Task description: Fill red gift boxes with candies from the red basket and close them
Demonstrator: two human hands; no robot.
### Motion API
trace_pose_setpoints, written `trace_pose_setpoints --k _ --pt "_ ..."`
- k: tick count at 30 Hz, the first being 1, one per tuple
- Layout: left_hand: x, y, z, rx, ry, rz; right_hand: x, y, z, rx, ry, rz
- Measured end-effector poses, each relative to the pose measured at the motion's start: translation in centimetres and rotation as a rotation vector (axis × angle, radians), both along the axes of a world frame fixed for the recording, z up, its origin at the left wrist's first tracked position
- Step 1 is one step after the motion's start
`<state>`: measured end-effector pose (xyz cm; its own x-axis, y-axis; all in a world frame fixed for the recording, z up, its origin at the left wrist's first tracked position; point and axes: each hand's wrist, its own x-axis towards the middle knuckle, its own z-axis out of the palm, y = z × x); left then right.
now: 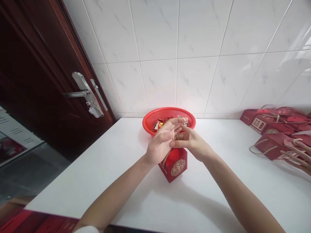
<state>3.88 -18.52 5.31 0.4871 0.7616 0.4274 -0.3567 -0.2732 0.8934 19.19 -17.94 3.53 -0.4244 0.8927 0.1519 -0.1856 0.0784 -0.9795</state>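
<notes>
Red with one round gold pattern [178,167], one box [171,165] stands on the table [109,171], before one basket [170,112]. Over its top are two hands — left hand [159,142] loosely spread, right hand [193,142] curled near the cord [166,158] — whether it grips, I cannot tell.

The one view comes from a camera worn on the person's head, looking forward and down over the bench [109,165] to the tiled wall [157,35], which fills the upper middle and right. It is fairly near: the forearms [119,192] enter large from the bottom edge, and left hand [157,147] and right hand [195,144] come together around the centre. The view is wide, taking in a slanting door [41,48] at upper left and the floor [34,173] at lower left.
</notes>
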Motion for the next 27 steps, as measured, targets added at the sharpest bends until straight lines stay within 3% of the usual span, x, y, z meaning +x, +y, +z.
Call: trace_pose_setpoints --k 7,14,17,20,24,27 --pt "-1.3 0.7 0.6 -0.012 0.048 -0.147 1.0 0.1 0.7 0.025 -0.145 0.029" --pt "-3.4 1.6 -1.4 -0.023 0.13 -0.117 2.7 0.5 0.9 0.231 -0.525 -0.156" --pt "-4.4 1.8 -2.7 -0.085 0.191 -0.064 4.3 0.6 1.7 0.245 -0.563 -0.247" --pt "-4.9 2.2 -4.6 -0.147 0.25 -0.005 6.8 0.4 3.0 0.246 -0.586 -0.458" --pt "-4.5 2.7 -8.4 -0.307 0.25 0.061 10.8 -0.1 4.3 0.221 -0.617 -0.736" --pt "-3.6 2.8 -11.2 -0.463 0.247 0.113 14.0 -0.3 4.1 0.188 -0.649 -0.949"
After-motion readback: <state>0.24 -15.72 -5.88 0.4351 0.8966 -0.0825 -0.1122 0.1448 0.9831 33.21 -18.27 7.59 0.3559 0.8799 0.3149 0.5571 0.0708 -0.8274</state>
